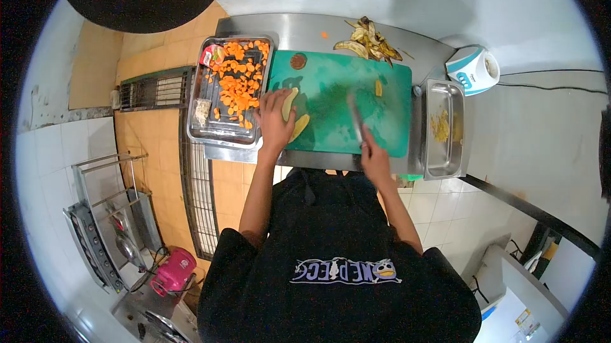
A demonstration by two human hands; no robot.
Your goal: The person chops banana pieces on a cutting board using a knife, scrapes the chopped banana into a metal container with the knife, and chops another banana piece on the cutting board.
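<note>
A green cutting board (337, 133) lies before me on the metal table. My left hand (275, 120) is at its left edge, with fingers and thumb about a pale yellow peeled banana (289, 102). Another peeled banana piece (300, 126) lies beside the thumb. In my right hand (375, 155) is a knife (355, 112), its blade over the board's middle and blurred by motion. A short yellow banana piece (378, 87) rests on the right part of the board. Near the board's upper left corner sits a brown round object (298, 61).
A dark tray (202, 128) of orange carrot pieces (238, 91) and small packets stands left. Banana peels (369, 42) lie behind the board. A steel pan (443, 164) with chopped yellow bits (440, 125) is at right, near a white-and-blue appliance (474, 70).
</note>
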